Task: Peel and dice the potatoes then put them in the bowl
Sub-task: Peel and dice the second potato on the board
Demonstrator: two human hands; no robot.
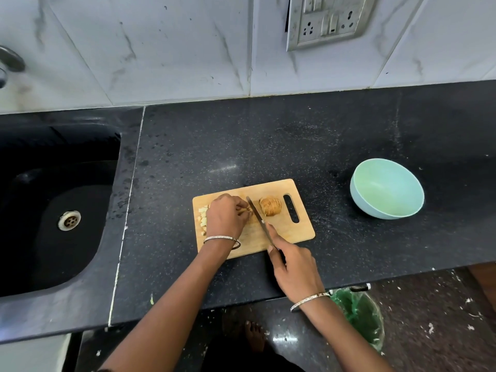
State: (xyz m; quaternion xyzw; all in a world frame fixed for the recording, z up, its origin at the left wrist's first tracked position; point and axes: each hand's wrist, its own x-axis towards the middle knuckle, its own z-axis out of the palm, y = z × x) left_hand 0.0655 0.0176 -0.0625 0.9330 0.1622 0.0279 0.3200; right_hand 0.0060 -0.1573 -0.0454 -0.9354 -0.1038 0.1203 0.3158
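Observation:
A wooden cutting board [292,232] lies on the black counter. My left hand [225,217] holds a bunch of potato strips [245,209] down on the board with curled fingers. My right hand [294,269] grips the handle of a knife [255,212], forefinger along its spine, with the blade set against the strips beside my left fingers. A sliced potato half [270,206] sits to the right of the blade. Several diced pieces [203,217] lie at the board's left edge. The pale blue bowl [386,187] stands to the right and looks empty.
A black sink [53,210] with a metal drain is set into the counter at left. A bin lined with a green bag [359,315] stands on the floor under the counter's front edge. A socket panel [326,20] is on the tiled wall.

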